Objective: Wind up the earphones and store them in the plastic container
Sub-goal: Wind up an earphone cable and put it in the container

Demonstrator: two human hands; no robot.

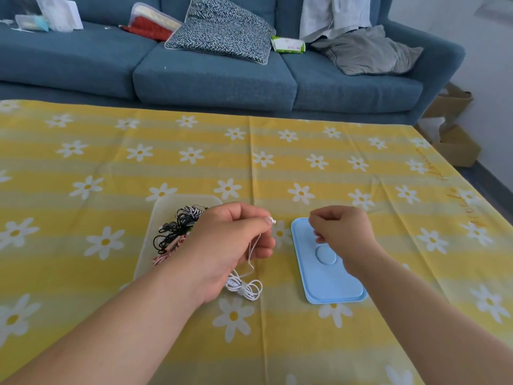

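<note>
2 bare forearms reach in from the near edge over a tabletop [305,343] covered in a yellow cloth with white daisies. A pale blue lid [329,286] lies flat on the cloth, in front of the person.

The left hand [230,245] hangs just left of the lid. Its thumb and forefinger are pressed together, pinching the thin cord of a pair of white earphones [244,289], and the other fingers [263,245] curl loosely beneath. The cord drops from that pinch to a small loose coil lying on the cloth, just left of the lid's near end.

The right hand [342,234] hovers over the lid's far end, fingers curled inward with thumb and forefinger close together. Whether it grips any cord cannot be told.

Further left of the lid, beyond the left hand, sits a clear plastic container [161,209]. It holds a bundle of cords [172,232], black, black-and-white striped, and red-and-white striped, partly hidden by the left wrist.

Well beyond the lid, past the tabletop's far edge, stands a blue sofa [211,81] strewn with cushions and clothing.
</note>
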